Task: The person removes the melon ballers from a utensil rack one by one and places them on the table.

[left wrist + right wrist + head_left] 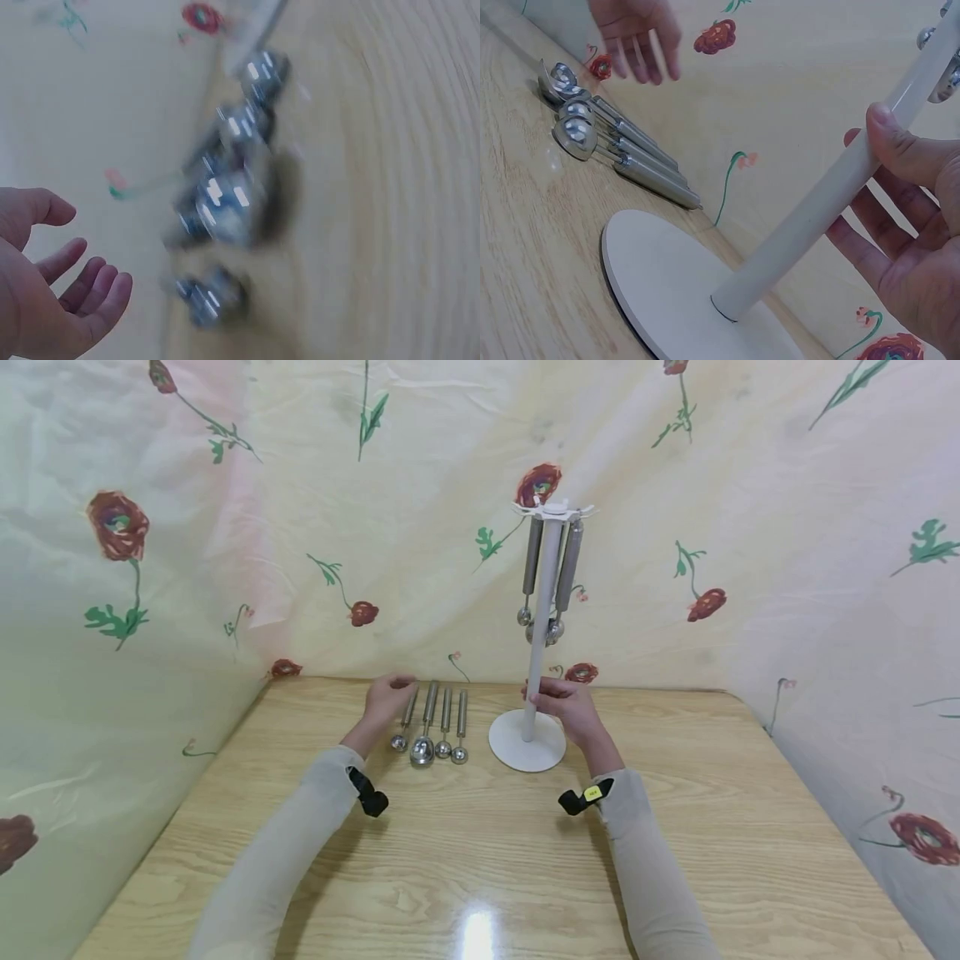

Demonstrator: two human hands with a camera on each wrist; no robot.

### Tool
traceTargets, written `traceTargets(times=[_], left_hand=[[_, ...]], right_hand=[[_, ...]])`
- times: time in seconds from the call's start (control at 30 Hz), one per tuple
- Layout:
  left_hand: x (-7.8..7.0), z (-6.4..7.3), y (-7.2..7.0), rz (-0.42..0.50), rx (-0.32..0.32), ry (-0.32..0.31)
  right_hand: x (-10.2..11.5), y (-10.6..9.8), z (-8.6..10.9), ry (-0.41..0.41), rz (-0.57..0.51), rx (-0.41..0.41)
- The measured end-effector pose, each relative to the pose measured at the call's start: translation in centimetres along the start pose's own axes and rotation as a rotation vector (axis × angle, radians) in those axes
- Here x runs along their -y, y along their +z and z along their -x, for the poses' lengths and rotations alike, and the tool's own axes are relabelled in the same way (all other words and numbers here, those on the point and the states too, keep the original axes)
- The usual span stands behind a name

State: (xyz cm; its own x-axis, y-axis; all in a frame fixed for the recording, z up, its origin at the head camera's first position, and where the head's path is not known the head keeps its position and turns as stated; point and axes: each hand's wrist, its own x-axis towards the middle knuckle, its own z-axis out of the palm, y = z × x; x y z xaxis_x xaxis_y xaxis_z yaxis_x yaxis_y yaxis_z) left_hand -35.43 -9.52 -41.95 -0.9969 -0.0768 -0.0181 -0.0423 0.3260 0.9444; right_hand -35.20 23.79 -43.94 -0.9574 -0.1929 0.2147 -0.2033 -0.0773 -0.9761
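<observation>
Several steel scoops with round bowls lie side by side on the table, handles toward the back wall. The largest scoop [422, 751] is second from the left, beside the leftmost scoop [399, 743]. My left hand [388, 697] is over the handle end of the leftmost scoop; in the left wrist view its fingers [96, 292] are loosely bent with nothing between them. My right hand [572, 706] holds the pole of a white utensil stand [537, 652] low down, thumb [889, 124] on one side and fingers behind. More scoops [569, 564] hang from hooks on its top ring.
The stand's round white base [527, 760] rests on the wood-grain table [450, 860], right of the scoops. Flowered cloth [420, 527] hangs behind the table and at both sides. The scoops are blurred in the left wrist view.
</observation>
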Motion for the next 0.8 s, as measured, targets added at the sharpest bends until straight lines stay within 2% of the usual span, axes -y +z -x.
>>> traceTargets(times=[0.1, 0.3, 0.47, 0.63, 0.8], left_hand=[[-2.1, 0.7, 0.9, 0.04, 0.022, 0.076], [-7.3, 2.5, 2.7, 0.138, 0.088, 0.3], [-11.5, 3.8, 4.4, 0.224, 0.164, 0.46], [-14.8, 4.7, 5.8, 0.302, 0.25, 0.553], [-16.8, 5.3, 6.8, 0.366, 0.299, 0.568]], right_hand=[[-0.1, 0.1, 0.0, 0.008, -0.003, -0.023], [0.1, 0.3, 0.0, 0.021, 0.001, -0.062], [0.2, 0.2, 0.1, 0.022, -0.012, -0.085], [0.1, 0.0, 0.0, 0.032, 0.012, -0.075], [0.2, -0.1, 0.1, 0.041, 0.041, -0.036]])
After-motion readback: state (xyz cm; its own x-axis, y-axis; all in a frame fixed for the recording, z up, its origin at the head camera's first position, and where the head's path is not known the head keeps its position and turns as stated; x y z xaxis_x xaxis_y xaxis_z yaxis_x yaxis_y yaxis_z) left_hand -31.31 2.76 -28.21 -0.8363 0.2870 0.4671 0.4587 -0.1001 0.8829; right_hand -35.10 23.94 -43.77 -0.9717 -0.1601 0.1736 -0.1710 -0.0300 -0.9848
